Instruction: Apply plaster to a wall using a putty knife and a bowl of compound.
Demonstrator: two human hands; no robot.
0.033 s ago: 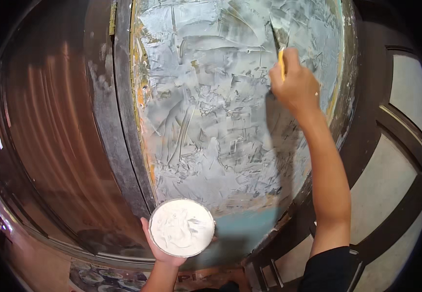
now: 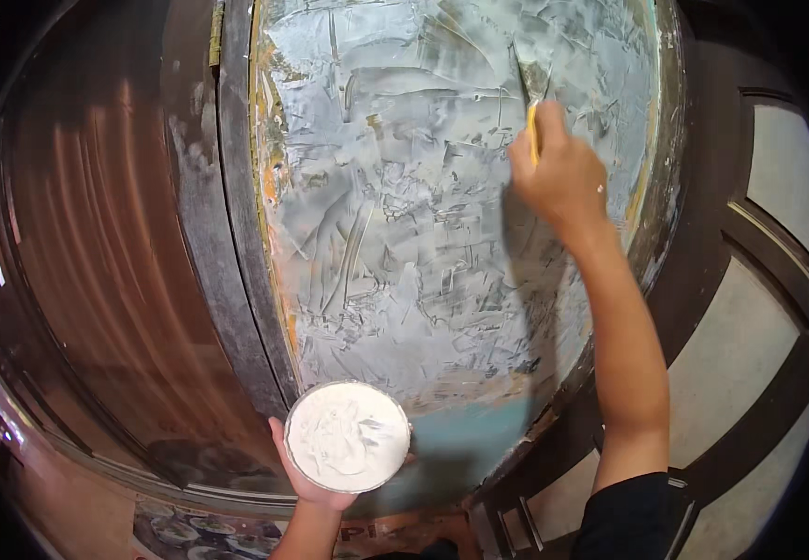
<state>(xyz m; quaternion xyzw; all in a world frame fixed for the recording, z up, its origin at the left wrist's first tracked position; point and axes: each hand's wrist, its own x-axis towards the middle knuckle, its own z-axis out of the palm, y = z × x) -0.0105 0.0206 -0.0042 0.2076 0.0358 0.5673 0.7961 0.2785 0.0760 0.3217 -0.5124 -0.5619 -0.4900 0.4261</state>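
In my right hand (image 2: 561, 173) is a putty knife (image 2: 535, 78) with a yellow handle, gripped in closed fingers. Its smeared blade lies against the upper right of a panel (image 2: 414, 233) coated unevenly with grey-white putty. Low in the view, my left hand (image 2: 316, 490) is wrapped round a round tub (image 2: 404, 467) from below, its far fingers mostly hidden. White putty (image 2: 344, 439) with a ridged surface fills the tub, which is held in front of the panel's lower left part.
Bare blue-green surface (image 2: 470, 434) shows along the panel's bottom. A dark glossy wooden door leaf (image 2: 115, 271) with a hinge (image 2: 217, 35) stands at the left. Dark framing with pale panels (image 2: 740, 345) is at the right. Patterned material (image 2: 204, 537) lies on the floor.
My right hand has shifted slightly left and down the panel with the putty knife. My left hand and the tub stay almost where they were.
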